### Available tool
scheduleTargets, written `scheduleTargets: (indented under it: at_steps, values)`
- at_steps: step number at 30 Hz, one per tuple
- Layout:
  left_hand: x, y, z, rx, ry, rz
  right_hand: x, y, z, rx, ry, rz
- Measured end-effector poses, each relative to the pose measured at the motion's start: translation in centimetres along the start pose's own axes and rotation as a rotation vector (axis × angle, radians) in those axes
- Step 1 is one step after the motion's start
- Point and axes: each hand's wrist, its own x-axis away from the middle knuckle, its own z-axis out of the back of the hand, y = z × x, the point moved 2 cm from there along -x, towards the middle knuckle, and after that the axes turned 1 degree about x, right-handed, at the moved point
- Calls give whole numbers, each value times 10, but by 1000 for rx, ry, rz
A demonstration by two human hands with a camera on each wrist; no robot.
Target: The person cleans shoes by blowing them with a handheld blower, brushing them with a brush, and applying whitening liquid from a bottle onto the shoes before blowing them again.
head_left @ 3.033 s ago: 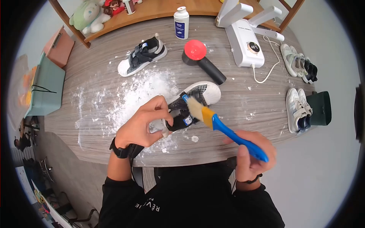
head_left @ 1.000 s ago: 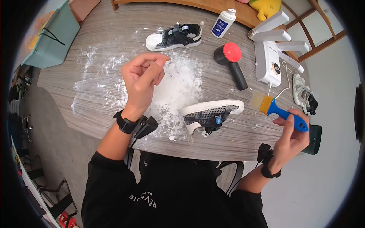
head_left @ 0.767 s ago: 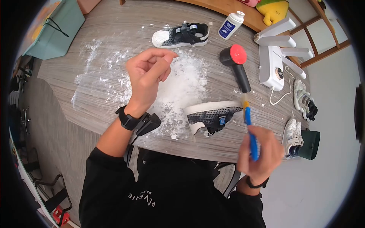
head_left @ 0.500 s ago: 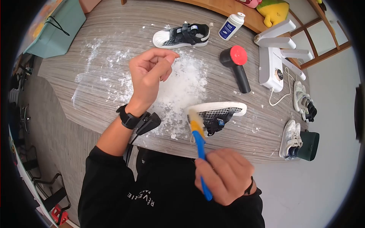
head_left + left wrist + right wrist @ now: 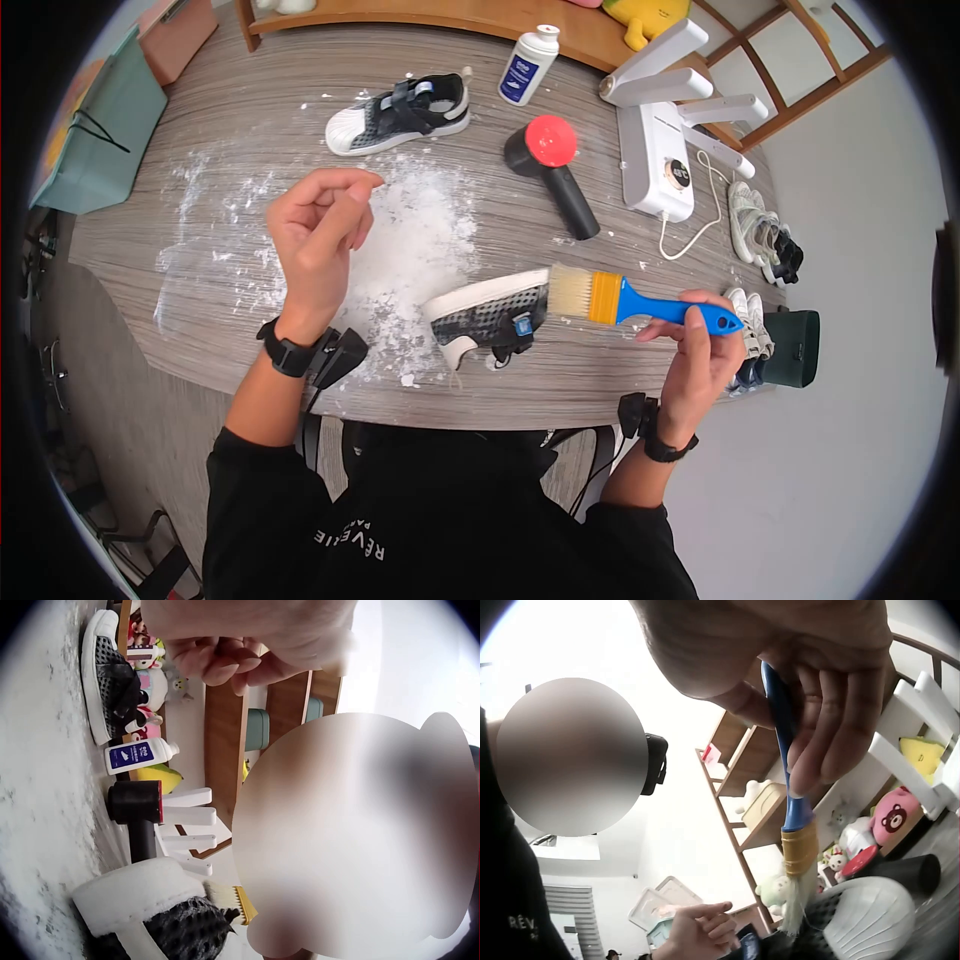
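In the head view my right hand (image 5: 700, 350) pinches the blue handle of a flat paintbrush (image 5: 605, 296), yellow at the ferrule with pale bristles. The bristles overlap the right end of a black-and-white shoe (image 5: 490, 315) that lies on its side on the table, sole facing away from me. My left hand (image 5: 315, 240) is raised above a patch of white powder (image 5: 420, 230), fingers loosely curled and holding nothing. In the right wrist view the brush (image 5: 799, 851) points down beside the shoe's white ribbed toe cap (image 5: 874, 919).
A similar shoe (image 5: 400, 115) stands farther back. Behind are a white bottle (image 5: 528, 65), a black handheld device with a red face (image 5: 550, 140) and a white appliance with raised arms (image 5: 655, 165). More shoes (image 5: 757, 225) are at right; a green bin (image 5: 110, 130) is at left.
The brush has moved from the shoe's left end to its right end, my right hand swinging rightward with it. My left hand keeps its pose; the head view has shifted.
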Motion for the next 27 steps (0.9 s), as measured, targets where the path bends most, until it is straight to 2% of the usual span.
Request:
scheduleTargets:
  at_steps: [7, 9, 13, 16, 17, 19, 21, 23, 27]
  values:
    - [-1, -5, 1, -19, 23, 30, -7, 17, 34, -26, 62, -55]
    - [0, -5, 1, -67, 22, 14, -2, 16, 35, 201, 143, 22]
    - [-1, -6, 1, -79, 39, 19, 18, 12, 19, 307, 137, 116]
    - [1, -7, 3, -66, 35, 37, 32, -6, -6, 526, 88, 362]
    - [1, -7, 2, -57, 35, 33, 34, -8, -11, 522, 85, 359]
    - [-1, -5, 2, -56, 33, 25, 41, -16, -22, 439, 104, 521]
    - [0, -6, 2, -56, 31, 31, 47, -21, -27, 374, 94, 486]
    - [-1, -3, 2, -42, 21, 29, 51, -22, -28, 292, -23, 444]
    - [-1, -2, 2, -7, 0, 3, 56, -18, -21, 183, -16, 439]
